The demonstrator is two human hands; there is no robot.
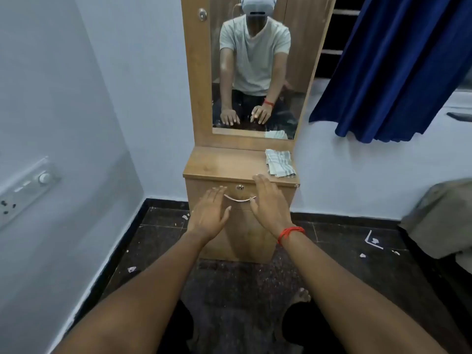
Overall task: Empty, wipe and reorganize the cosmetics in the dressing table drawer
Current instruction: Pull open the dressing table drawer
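A small wooden dressing table (219, 162) with a tall mirror (255, 72) stands against the wall ahead of me. Its drawer (241, 194) is closed, with a curved metal handle (240, 199) and a round lock above it. My left hand (210, 213) is stretched out flat in front of the drawer, left of the handle. My right hand (269, 203), a red thread on its wrist, is flat to the right of the handle. Both hands hold nothing. A folded checked cloth (279, 163) lies on the right of the table top. No cosmetics are visible.
A switchboard (25, 187) is on the left wall. A blue curtain (398, 67) hangs at the upper right, with a grey covered object (441, 221) below it. The dark floor (163, 233) has white scraps. I sit cross-legged close to the table.
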